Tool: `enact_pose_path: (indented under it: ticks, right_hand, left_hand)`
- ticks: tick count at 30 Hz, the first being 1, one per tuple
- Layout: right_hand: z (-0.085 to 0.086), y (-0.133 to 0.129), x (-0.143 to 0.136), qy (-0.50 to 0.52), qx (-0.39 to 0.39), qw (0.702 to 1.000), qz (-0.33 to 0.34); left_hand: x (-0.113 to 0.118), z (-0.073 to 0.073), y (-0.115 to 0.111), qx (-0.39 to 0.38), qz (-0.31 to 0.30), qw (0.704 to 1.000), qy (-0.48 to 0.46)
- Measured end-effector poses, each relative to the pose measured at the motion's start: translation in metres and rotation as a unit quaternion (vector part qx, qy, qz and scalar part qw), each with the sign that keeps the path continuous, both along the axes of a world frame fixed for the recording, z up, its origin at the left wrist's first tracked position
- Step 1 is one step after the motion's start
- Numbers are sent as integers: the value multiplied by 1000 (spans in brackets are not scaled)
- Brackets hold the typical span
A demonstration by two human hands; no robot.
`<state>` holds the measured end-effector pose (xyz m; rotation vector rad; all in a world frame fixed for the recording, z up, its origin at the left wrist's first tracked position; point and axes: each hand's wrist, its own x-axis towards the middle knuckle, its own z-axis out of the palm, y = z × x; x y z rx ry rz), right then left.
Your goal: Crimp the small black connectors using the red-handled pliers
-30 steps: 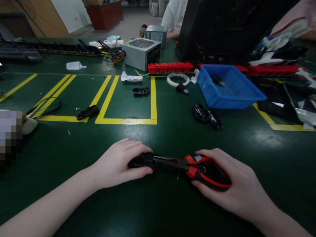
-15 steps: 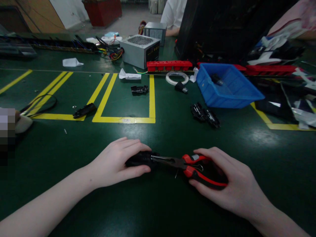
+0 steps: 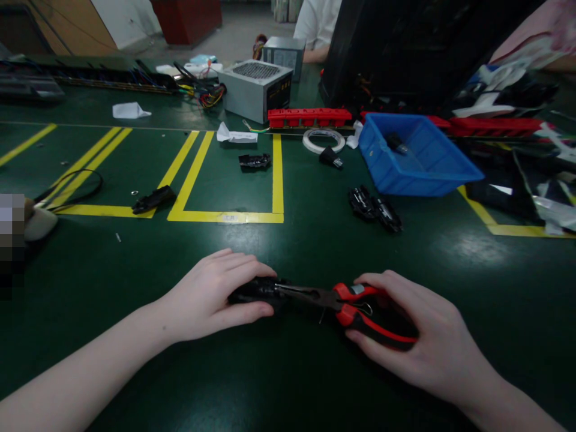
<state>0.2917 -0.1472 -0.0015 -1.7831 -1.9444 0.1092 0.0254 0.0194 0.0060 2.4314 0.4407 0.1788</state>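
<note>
My left hand (image 3: 229, 288) is closed around a black plastic part (image 3: 254, 291) low over the green table, thumb on the near side and fingers on the far side. In my right hand (image 3: 423, 324) are needle-nose pliers (image 3: 344, 300) with red and black handles. Their long jaws point left, and the tips meet the right end of the black part. What the tips grip there is too small to make out. Farther off lie a pair of similar black parts (image 3: 374, 208), another black part (image 3: 254, 161) and one more at the left (image 3: 154, 199).
A blue bin (image 3: 420, 159) holding a small black piece stands at the right. Behind are a tape roll (image 3: 324, 141), red plastic strips (image 3: 309, 117), a grey power supply (image 3: 256, 87) and a large black panel (image 3: 423, 54). A person in a white sleeve (image 3: 316, 24) sits across the table.
Almost nothing differs. Both hands keep their grip, and the pliers' handles have shifted very slightly right and down.
</note>
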Motion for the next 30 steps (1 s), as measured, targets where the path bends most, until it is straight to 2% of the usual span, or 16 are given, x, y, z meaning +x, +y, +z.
enact_pose_path:
  ticks: [9, 30]
  right_hand:
    - [-5, -3, 0, 12, -13, 1000, -2]
    - [-8, -7, 4, -50, -28, 998, 25]
  left_hand:
    - [-1, -2, 2, -13, -10, 1000, -5]
    - [-3, -3, -2, 16, -25, 999, -25]
